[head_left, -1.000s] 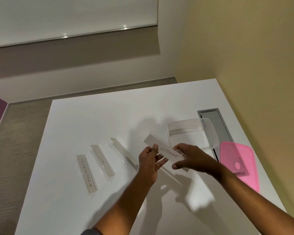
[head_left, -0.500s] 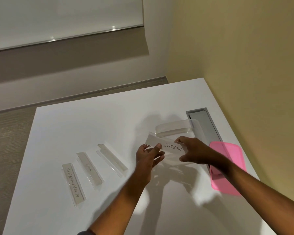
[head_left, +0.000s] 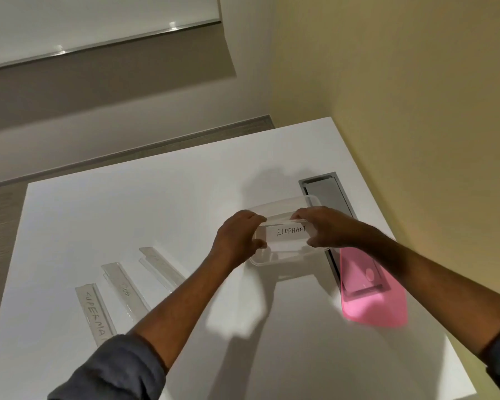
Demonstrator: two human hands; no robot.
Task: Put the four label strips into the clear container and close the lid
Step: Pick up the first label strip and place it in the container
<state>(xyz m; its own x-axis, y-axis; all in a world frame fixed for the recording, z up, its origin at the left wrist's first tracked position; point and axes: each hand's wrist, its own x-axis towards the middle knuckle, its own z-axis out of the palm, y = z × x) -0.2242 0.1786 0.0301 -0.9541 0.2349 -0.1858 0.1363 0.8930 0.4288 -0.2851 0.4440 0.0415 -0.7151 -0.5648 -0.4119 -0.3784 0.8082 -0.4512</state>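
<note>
We hold the strip marked ELEPHANT (head_left: 289, 232) with both hands over the open clear container (head_left: 283, 256). The left hand (head_left: 238, 241) has its grip closed on the left end of the strip, thumb below and fingers curled over the top edge. The right hand (head_left: 325, 228) pinches the right end in the same way. The strip is level and stands on its long edge, with the writing toward us. We cannot tell if it touches the inside of the container yet.

The container stands on the white worktop (head_left: 156, 197), just beside a grey slot (head_left: 326, 192) at its right. The pink lid (head_left: 371, 290) lies near the right edge of the worktop, partly over this slot, apart from the container.

Three other strips lie in a row on the left part of the worktop, well apart from the container: one marked SUPERMAN (head_left: 94, 313), one with small writing (head_left: 124, 288), and one (head_left: 160, 265) whose writing we cannot read. Between this row and the container the worktop is free, except where our left forearm crosses it. The far part of the worktop is also open.
</note>
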